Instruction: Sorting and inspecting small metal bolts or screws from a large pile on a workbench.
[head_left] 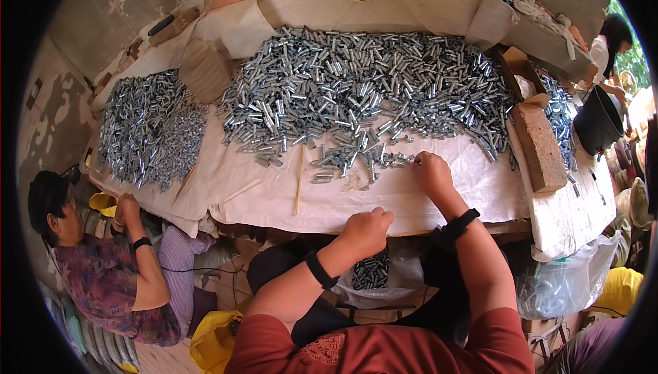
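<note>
Metal sleeves [370, 161] just left of right grip [432, 172]

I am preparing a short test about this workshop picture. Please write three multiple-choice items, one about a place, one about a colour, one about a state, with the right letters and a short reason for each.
1. Where is the right hand?
A. at the near edge of the big pile of metal sleeves
B. inside the black bucket
C. on the brick

2. What colour are the wrist bands?
A. white
B. black
C. yellow

3. How is the left hand?
A. flat and open
B. closed in a fist
C. out of view

Answers:
1 A, its fingers touch loose sleeves at the pile's edge.
2 B, both wrists carry dark bands.
3 B, the fingers are curled in at the table edge.
</note>
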### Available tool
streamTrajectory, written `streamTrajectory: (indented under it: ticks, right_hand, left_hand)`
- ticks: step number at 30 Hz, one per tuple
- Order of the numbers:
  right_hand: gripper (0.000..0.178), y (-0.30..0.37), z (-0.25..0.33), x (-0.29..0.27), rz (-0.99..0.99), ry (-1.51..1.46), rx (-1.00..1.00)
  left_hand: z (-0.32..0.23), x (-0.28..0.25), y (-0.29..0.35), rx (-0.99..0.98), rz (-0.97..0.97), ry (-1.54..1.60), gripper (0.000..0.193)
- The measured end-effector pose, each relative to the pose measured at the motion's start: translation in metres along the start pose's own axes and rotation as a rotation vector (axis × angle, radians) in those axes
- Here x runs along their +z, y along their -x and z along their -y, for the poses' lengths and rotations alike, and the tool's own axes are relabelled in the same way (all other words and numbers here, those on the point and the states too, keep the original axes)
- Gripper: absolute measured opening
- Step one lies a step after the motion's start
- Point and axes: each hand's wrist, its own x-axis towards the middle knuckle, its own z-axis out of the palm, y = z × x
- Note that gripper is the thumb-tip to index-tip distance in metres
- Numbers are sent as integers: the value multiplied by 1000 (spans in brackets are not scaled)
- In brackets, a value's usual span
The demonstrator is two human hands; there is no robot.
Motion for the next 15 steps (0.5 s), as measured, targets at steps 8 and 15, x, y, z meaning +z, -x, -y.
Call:
streamTrajectory:
  ticks: [8,15]
  right_hand:
    - [16,3,-2,-5,14,75,-87]
    - [15,23,16,-3,-26,-126,-206]
  left_hand:
    - [43,-46,-3,-172,-329,6,14]
    - [92,-22,-14,-349,-372,-331,11]
